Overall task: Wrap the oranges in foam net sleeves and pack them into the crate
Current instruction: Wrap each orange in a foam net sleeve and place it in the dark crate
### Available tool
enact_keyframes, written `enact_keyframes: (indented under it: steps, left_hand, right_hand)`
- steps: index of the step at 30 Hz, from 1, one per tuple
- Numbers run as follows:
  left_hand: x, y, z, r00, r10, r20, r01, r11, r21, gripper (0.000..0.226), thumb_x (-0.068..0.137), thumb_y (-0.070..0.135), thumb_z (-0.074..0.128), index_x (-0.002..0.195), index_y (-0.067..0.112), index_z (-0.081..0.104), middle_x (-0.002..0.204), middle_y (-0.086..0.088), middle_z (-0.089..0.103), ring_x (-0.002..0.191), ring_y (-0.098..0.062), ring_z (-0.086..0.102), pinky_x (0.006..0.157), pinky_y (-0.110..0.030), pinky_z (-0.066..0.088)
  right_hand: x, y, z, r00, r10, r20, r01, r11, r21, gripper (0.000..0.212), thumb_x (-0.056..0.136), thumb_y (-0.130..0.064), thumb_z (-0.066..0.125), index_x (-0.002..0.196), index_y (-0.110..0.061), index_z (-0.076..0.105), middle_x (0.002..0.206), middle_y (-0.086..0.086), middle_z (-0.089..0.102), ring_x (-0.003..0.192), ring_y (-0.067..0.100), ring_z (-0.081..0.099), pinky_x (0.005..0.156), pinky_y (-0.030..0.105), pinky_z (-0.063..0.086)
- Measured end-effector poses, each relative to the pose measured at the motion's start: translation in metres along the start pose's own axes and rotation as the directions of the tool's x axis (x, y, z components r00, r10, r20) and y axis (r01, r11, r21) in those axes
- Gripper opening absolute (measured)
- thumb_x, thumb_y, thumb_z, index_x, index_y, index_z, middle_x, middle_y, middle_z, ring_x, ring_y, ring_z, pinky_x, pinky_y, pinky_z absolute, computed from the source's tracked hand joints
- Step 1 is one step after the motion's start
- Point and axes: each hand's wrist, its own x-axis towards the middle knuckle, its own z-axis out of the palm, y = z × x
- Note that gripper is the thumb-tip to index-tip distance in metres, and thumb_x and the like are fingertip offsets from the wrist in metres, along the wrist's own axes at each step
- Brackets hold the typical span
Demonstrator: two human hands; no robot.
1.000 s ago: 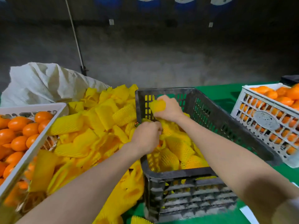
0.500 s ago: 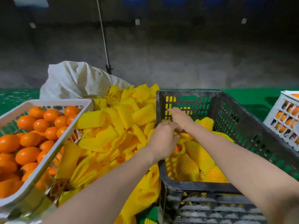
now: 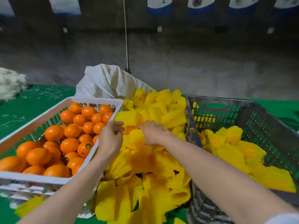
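Hands apart over the foam sleeve pile point(image 3: 161, 110), neither gripping anything. Left hand point(image 3: 110, 139) is loosely curled beside the white tray point(image 3: 95, 99) rim. Right hand point(image 3: 153, 134) has straight fingers on the sleeves. Layout suits the flow: bare oranges point(image 3: 69, 144) left, sleeves between, dark crate point(image 3: 267, 120) right with wrapped oranges point(image 3: 233, 135). Sleeve pick likely next.

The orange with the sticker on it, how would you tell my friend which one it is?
Look at the white tray of bare oranges on the left. Follow its right side to the spot beside the left hand; the orange lies just inside the rim there. It is the one showing a small round sticker, and its neighbours look plain.
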Motion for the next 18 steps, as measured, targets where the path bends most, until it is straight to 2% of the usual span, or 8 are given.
enact_keyframes:
  steps: [2,3,6,9,13,15,17,18]
  left_hand:
    - [0.000,-0.019,-0.023,1.000,0.005,-0.014,-0.005,1.000,0.025,0.030,0.090,-0.009,0.046,0.109,0.009,0.061,0.099,-0.009,0.066,0.090,-0.021,0.060,0.068,-0.024,0.047]
    - [-0.001,-0.027,-0.032,1.000,0.008,-0.022,-0.007,0.999,0.031,0.027,0.092,-0.006,0.049,0.110,0.010,0.061,0.101,-0.008,0.066,0.089,-0.018,0.060,0.067,-0.020,0.044]
    - [0.000,-0.042,-0.052,0.999,-0.019,-0.037,0.018,1.000,-0.014,0.021,0.095,0.005,0.054,0.113,0.013,0.059,0.109,-0.007,0.066,0.096,-0.017,0.059,0.071,-0.017,0.042]
    - [0.001,-0.045,-0.059,0.998,-0.027,0.052,0.030,0.998,-0.062,0.023,0.093,0.011,0.061,0.112,0.023,0.056,0.110,0.005,0.060,0.106,-0.015,0.057,0.073,-0.013,0.042]
    - [0.009,-0.032,-0.059,0.946,0.093,0.312,-0.092,0.996,-0.017,0.064,0.083,0.019,0.073,0.139,0.019,0.043,0.130,0.012,0.041,0.125,-0.004,0.035,0.098,-0.022,0.031]
    - [0.014,-0.022,-0.059,0.886,0.158,0.436,-0.148,0.987,-0.056,0.060,0.081,0.018,0.075,0.135,0.022,0.048,0.120,0.016,0.046,0.114,0.007,0.039,0.094,-0.014,0.031]
    - [0.015,-0.018,-0.060,0.861,0.208,0.464,-0.178,0.978,-0.109,0.025,0.082,0.010,0.073,0.095,0.029,0.063,0.076,0.025,0.058,0.072,0.017,0.050,0.066,-0.004,0.036]
    - [0.015,-0.021,-0.060,0.866,0.216,0.450,-0.175,0.976,-0.132,0.030,0.083,0.007,0.071,0.074,0.032,0.058,0.055,0.024,0.053,0.055,0.013,0.048,0.053,-0.005,0.034]
  right_hand:
    - [0.012,-0.008,0.020,0.999,0.022,0.036,-0.020,0.999,-0.046,0.071,0.083,-0.034,0.067,0.142,-0.022,0.029,0.150,0.012,0.024,0.138,0.035,0.022,0.107,0.051,0.028]
    - [0.015,-0.009,0.028,0.999,0.031,0.016,-0.030,0.997,-0.067,0.063,0.085,-0.031,0.063,0.140,-0.022,0.033,0.150,0.011,0.025,0.138,0.033,0.023,0.108,0.051,0.027]
    - [0.017,-0.012,0.034,0.982,0.074,-0.173,-0.081,0.996,-0.035,0.034,0.093,-0.025,0.047,0.126,-0.018,0.050,0.137,0.009,0.046,0.129,0.026,0.037,0.105,0.043,0.030]
    - [0.008,-0.018,0.013,0.929,0.095,-0.358,-0.066,0.993,0.094,0.030,0.094,-0.025,0.042,0.121,-0.016,0.051,0.127,0.008,0.055,0.122,0.025,0.047,0.100,0.037,0.032]
    - [-0.026,-0.031,-0.034,0.919,-0.035,-0.393,0.140,0.960,0.242,0.029,0.094,-0.014,0.046,0.122,-0.015,0.050,0.124,0.008,0.056,0.120,0.025,0.047,0.097,0.036,0.033]
    - [-0.044,-0.040,-0.053,0.908,-0.088,-0.410,0.253,0.895,0.367,0.027,0.094,-0.012,0.049,0.120,-0.014,0.052,0.120,0.006,0.059,0.113,0.024,0.051,0.087,0.031,0.036]
    - [-0.054,-0.048,-0.061,0.892,-0.053,-0.449,0.287,0.833,0.473,0.031,0.093,-0.015,0.054,0.124,-0.016,0.051,0.121,0.001,0.059,0.109,0.018,0.051,0.078,0.023,0.034]
    - [-0.057,-0.051,-0.061,0.877,-0.006,-0.481,0.279,0.821,0.498,0.034,0.092,-0.017,0.057,0.126,-0.017,0.050,0.122,0.000,0.058,0.109,0.016,0.051,0.078,0.020,0.033]
